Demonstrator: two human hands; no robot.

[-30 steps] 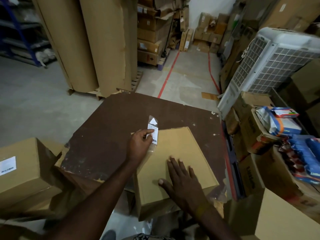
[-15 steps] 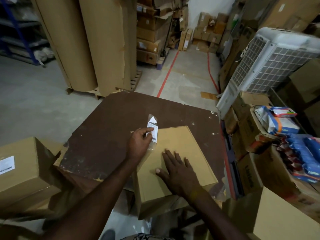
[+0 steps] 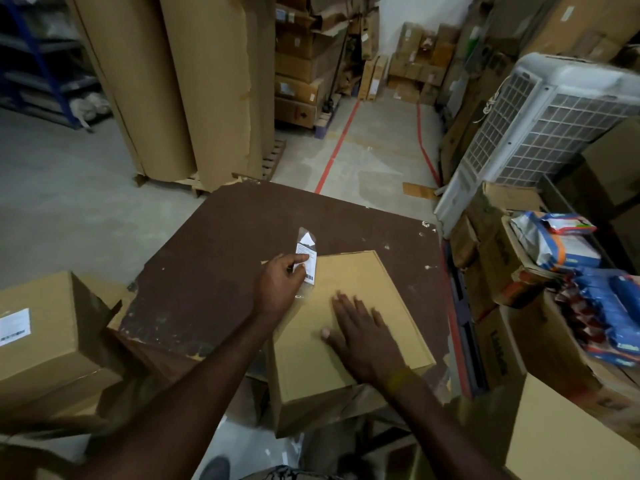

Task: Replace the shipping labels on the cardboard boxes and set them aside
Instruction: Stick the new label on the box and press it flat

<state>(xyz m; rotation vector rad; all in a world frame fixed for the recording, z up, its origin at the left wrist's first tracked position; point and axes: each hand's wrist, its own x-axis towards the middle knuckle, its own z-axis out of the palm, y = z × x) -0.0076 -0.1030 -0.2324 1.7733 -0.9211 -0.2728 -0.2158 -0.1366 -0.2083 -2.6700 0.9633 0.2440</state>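
A flat cardboard box (image 3: 356, 289) lies on the near right part of a dark brown table (image 3: 221, 271). My left hand (image 3: 280, 289) pinches a white shipping label (image 3: 306, 258) in a clear sleeve at the box's far left corner; the label stands partly lifted off the cardboard. My right hand (image 3: 363, 337) presses flat on the box top with fingers spread. A second cardboard box (image 3: 52, 341) with a white label (image 3: 14, 327) on its side sits at the left, below table height.
Tall cardboard rolls (image 3: 180, 81) stand beyond the table on a pallet. A white air cooler (image 3: 540, 133) leans at the right. Open cartons with blue packets (image 3: 606, 317) crowd the right side. Another plain box (image 3: 568, 434) sits near right. Stacked cartons (image 3: 301, 64) line the aisle.
My right hand has slid slightly further up the box top. The left hand keeps its pinch on the label with little movement.
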